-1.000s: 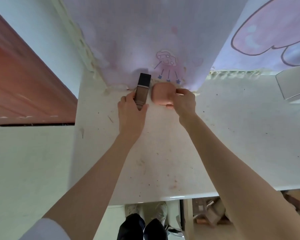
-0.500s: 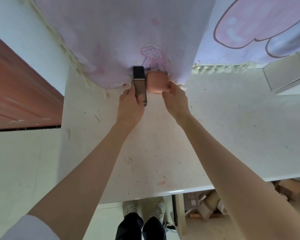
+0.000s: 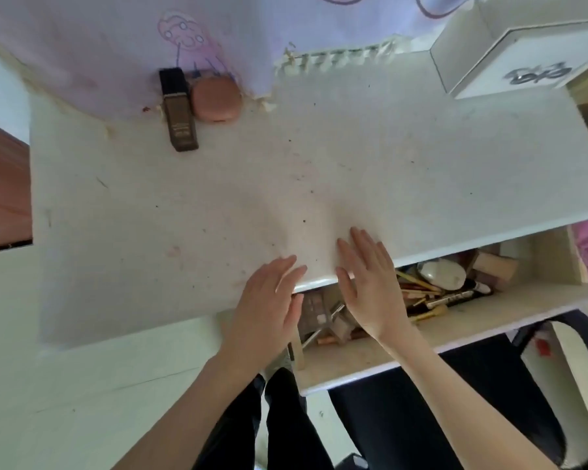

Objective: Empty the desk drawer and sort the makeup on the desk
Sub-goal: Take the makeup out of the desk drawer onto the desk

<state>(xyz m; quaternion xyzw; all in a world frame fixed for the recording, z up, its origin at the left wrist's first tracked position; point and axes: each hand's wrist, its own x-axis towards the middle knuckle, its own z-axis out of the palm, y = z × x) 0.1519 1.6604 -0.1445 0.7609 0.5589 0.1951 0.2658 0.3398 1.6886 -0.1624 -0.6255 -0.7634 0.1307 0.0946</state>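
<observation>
both hands (image 3: 269, 300) (image 3: 370, 286) empty above drawer (image 3: 455, 320), makeup bottle (image 3: 179, 110) far off

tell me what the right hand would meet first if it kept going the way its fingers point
The right hand points up and left across the bare desk. The way looks free there; far along, perhaps the peach compact, though depth is unclear.

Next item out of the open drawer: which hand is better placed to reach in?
Probably the right hand. It hangs open over the drawer, close to the pencils and white compact. The left hand, also empty, sits at the drawer's left end, mostly over the desk.
</observation>
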